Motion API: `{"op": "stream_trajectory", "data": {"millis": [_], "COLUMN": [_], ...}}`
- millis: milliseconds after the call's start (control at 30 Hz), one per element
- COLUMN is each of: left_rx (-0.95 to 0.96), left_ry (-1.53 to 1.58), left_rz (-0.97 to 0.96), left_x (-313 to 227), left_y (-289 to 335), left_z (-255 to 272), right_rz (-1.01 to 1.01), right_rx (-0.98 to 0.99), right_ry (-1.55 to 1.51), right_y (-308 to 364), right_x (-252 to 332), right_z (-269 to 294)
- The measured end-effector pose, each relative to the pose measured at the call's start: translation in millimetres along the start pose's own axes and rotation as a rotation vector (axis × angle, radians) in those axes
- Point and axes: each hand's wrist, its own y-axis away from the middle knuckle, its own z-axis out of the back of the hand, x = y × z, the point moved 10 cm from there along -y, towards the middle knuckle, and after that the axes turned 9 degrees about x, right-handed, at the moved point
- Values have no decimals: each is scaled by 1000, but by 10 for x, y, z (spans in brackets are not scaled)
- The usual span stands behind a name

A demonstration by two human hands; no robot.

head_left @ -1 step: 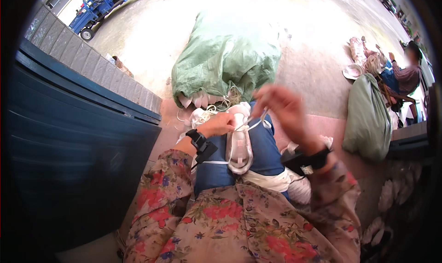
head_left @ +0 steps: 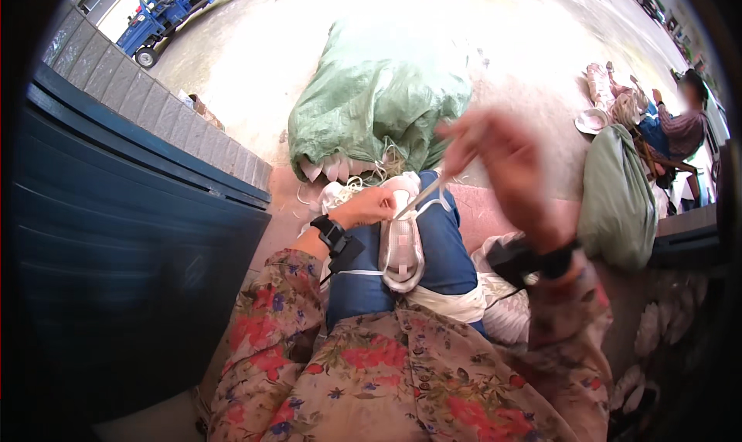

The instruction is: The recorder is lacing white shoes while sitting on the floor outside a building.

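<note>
A pale pink and white sneaker [head_left: 403, 252] rests on my lap between my thighs, its heel end toward me. My left hand [head_left: 372, 206] is closed in a pinch at the left edge of its lacing; the fingertips partly hide what they grip. A white shoelace [head_left: 423, 202] runs taut from the shoe up to the right. My right hand [head_left: 502, 167], blurred by motion, holds the lace's upper part in closed fingers, raised above my right knee. A loop of lace hangs beside the shoe over my jeans.
Beyond my knees stands a big green sack [head_left: 379, 94] with pale shoe parts at its mouth. Loose laces [head_left: 352, 185] lie left of the sneaker. A dark blue metal door [head_left: 139, 264] borders my left. At right are another sack [head_left: 618, 198] and a seated person [head_left: 684, 125].
My right hand has swung farther to the right, drawing the lace with it. The left hand and the sneaker have stayed almost in place.
</note>
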Motion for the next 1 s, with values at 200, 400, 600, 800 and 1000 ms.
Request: {"op": "stream_trajectory", "data": {"millis": [200, 400, 600, 800, 1000], "left_rx": [52, -192, 60, 146, -28], "left_ry": [574, -196, -453, -284, -90], "left_rz": [76, -81, -49, -93, -106], "left_x": [61, -292, -396, -488, -548], "left_y": [42, -208, -544, -598, -504], "left_z": [4, 127, -316, -331, -89], "right_rz": [370, 354, 307, 257, 257], "right_rx": [-142, -250, -324, -330, -286], "right_ry": [123, 249, 315, 339, 361], "right_y": [-42, 67, 237, 216, 11], "right_x": [1694, 1997, 2005, 1956, 2068], "right_z": [739, 1154, 1631, 1724, 1639]}}
